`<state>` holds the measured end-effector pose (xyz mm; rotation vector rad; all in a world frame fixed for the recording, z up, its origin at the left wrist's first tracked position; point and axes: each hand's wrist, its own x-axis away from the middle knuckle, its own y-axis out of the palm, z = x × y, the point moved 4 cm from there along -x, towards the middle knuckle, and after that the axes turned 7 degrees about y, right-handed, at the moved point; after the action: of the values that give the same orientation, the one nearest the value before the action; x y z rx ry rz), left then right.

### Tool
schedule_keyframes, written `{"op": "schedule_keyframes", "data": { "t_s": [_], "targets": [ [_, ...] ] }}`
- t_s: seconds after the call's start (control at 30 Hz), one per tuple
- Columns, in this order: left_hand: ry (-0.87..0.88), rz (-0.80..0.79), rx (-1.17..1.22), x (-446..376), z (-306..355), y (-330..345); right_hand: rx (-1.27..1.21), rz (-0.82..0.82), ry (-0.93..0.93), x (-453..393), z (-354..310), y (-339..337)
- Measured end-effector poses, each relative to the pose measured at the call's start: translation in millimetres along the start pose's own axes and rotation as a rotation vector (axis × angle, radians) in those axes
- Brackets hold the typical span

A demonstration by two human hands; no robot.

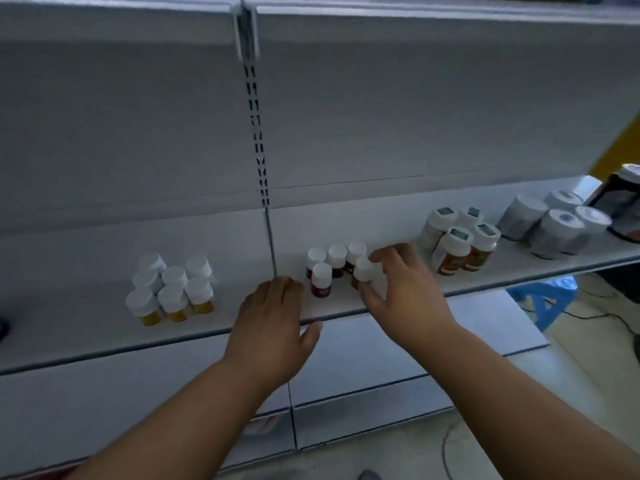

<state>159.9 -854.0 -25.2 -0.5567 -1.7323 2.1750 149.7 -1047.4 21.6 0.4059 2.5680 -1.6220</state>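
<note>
- Two bare forearms reach up from the bottom edge toward a white shelf (86,327), over lower shelves (363,358) that step out toward the camera
- The left hand (273,317) lies flat on the shelf's front lip, fingers straight and close together, thumb spread apart and hanging below the edge; it holds nothing
- The right hand (405,289) grips a bottle (363,271) with a white cap and dark red body, thumb in front and fingers curled over its far side
- The bottle is at the right front of the red bottles (322,275), a small cluster of white-capped bottles just right of the shelf's middle seam; whether its base touches the shelf cannot be told
- The left fingertips stop just short of that cluster
- Well to the left stand the yellow bottles (173,289), packed in rows with white caps
- To the right, near the right hand, stand the orange bottles (460,240), larger and with grey squares on their caps
- Farther right sit grey tubs (554,220), and at the shelf's end a dark jar (620,199)
- A blue stool (543,299) shows on the floor below the shelf's right end
- Behind it all rises the white back panel (121,133), split by a slotted upright (258,133)
</note>
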Motion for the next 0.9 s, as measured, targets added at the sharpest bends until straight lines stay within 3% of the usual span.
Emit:
{"op": "schedule_keyframes", "data": {
  "t_s": [0.13, 0.23, 0.4, 0.57, 0.73, 0.8, 0.9],
  "targets": [
    [-0.085, -0.005, -0.043, -3.1, 7.3, 22.5, -0.005, -0.086, -0.066, -22.5, 17.7, 14.6],
    [-0.11, -0.104, -0.109, -0.1, 14.2, 33.6, -0.053, -0.116, -0.086, -27.6, 22.9, 21.2],
    [-0.087, -0.1, -0.13, -1.1, 13.8, 35.9, -0.251, -0.115, -0.058, -27.0, 22.8, 17.5],
    [-0.084, -0.063, -0.116, -0.8, 11.8, 37.7, -0.745, -0.334, 0.229, -8.5, 15.5, -4.0],
    [-0.091, -0.08, -0.133, -3.3, 11.6, 37.1, -1.703, -0.739, 0.449, 10.5, -9.1, -9.2],
    [-0.082, -0.103, -0.127, -2.7, 12.0, 38.8, -1.867, -0.887, 0.517, 20.1, -15.3, -5.8],
    [-0.1, -0.107, -0.104, 0.0, 13.5, 37.8, -1.848, -1.025, 0.49, 28.1, -20.2, -7.3]
  ]
}}
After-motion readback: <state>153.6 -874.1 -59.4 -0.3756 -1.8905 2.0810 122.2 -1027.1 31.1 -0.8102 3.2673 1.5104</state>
